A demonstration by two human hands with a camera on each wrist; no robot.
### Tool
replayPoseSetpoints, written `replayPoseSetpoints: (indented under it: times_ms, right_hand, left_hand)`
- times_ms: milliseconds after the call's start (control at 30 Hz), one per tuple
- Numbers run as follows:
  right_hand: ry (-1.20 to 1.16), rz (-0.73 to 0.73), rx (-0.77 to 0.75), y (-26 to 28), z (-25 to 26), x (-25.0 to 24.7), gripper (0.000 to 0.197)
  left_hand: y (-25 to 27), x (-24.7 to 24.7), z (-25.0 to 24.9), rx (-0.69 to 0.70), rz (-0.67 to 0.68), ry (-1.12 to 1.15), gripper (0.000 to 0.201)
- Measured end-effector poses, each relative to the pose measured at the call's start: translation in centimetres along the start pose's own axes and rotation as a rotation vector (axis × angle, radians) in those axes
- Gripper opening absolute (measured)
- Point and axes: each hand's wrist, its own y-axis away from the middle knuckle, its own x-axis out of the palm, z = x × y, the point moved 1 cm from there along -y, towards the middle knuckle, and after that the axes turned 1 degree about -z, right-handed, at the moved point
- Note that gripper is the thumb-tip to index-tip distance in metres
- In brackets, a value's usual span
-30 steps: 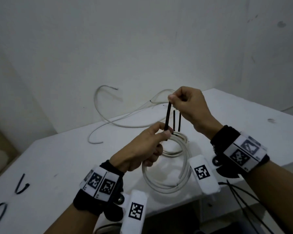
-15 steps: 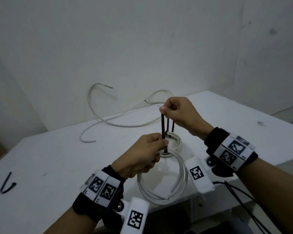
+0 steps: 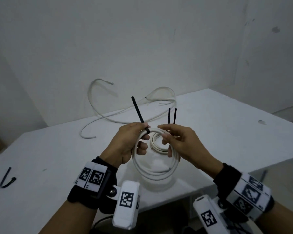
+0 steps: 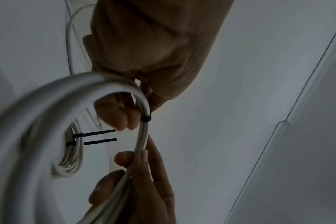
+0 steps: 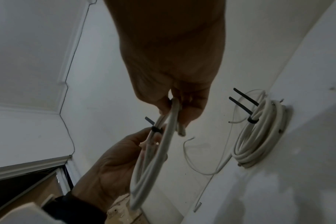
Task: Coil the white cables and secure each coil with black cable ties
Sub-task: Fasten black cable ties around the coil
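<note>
- My left grip (image 3: 130, 142) is curled round the held coil (image 3: 152, 171) at its upper left, fingers clamped on the strands right at the black tie (image 3: 146, 130); the tie's free tail (image 3: 137, 109) stands up and tilts to the left.
- My right grip (image 3: 174, 141) pinches the same coil at its upper right, thumb and fingers closed on the bundled strands; both grips hold the coil off the desk (image 3: 227, 132).
- In the left wrist view the tie (image 4: 145, 118) is a snug band round the strands between the two grips; I judge it cinched, though how firmly I cannot tell.
- Just behind the held coil, a second coil (image 3: 156, 142) lies on the desk with two tie tails (image 3: 172, 115) upright side by side; in the right wrist view it (image 5: 259, 136) looks bound and finished.
- Further back a loose cable (image 3: 125, 112) sprawls uncoiled across the desk toward the wall; a spare tie (image 3: 7, 179) lies at the far left.
- Risk one: the held coil has a single tie; if either grip relaxes, the free cable end (image 3: 167, 170) at the bottom could spring out and open the loops.
- Risk two: the long tail could snag my fingers while I set the coil down.
- Risk three: the held coil could knock the finished one if set down on top of it.
</note>
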Motion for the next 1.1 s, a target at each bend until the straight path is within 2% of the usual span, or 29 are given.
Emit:
replayPoseSetpoints:
  times_ms: [100,233,433,567,633,767,867,967,1100]
  right_hand:
    - [-0.002,-0.048,0.021,0.0,-0.5,0.2,0.023]
    - [0.026,-0.011,0.045,0.0,-1.0,0.3,0.022]
    - [0.112,0.044,0.028,0.5,-1.7,0.4,0.024]
    - [0.33,0.135,0.028,-0.6,-1.3,-1.0,0.027]
    - [0.257,0.132,0.033,-1.6,-0.1,-1.3,0.031]
    - [-0.002,0.196,0.039,-3.3,2.5,-0.8,0.015]
    - [-0.055,0.207,-0.012,-4.5,3.0,-1.2,0.02]
    - [-0.004,0.14,-0.075,-5.2,2.7,-1.2,0.022]
    - [0.077,0.068,-0.083,-5.3,1.8,-0.5,0.021]
  left_hand:
    - [0.0,-0.1,0.8,0.069,-0.03,0.004,0.02]
    - [0.0,-0.3,2.0,0.183,-0.121,-0.024,0.018]
    - [-0.4,0.7,3.5,0.2,-0.195,0.01,0.024]
    - [-0.7,0.4,3.5,0.178,-0.092,-0.074,0.028]
    - [-0.5,0.7,2.7,0.183,-0.001,-0.141,0.03]
    - [0.1,1.5,1.2,0.169,0.175,-0.213,0.035]
    - [0.6,1.6,0.4,0.163,0.214,-0.232,0.031]
    - [0.9,1.8,-0.1,0.179,0.236,-0.228,0.027]
    - [0.7,2.0,-0.2,0.12,0.224,-0.226,0.025]
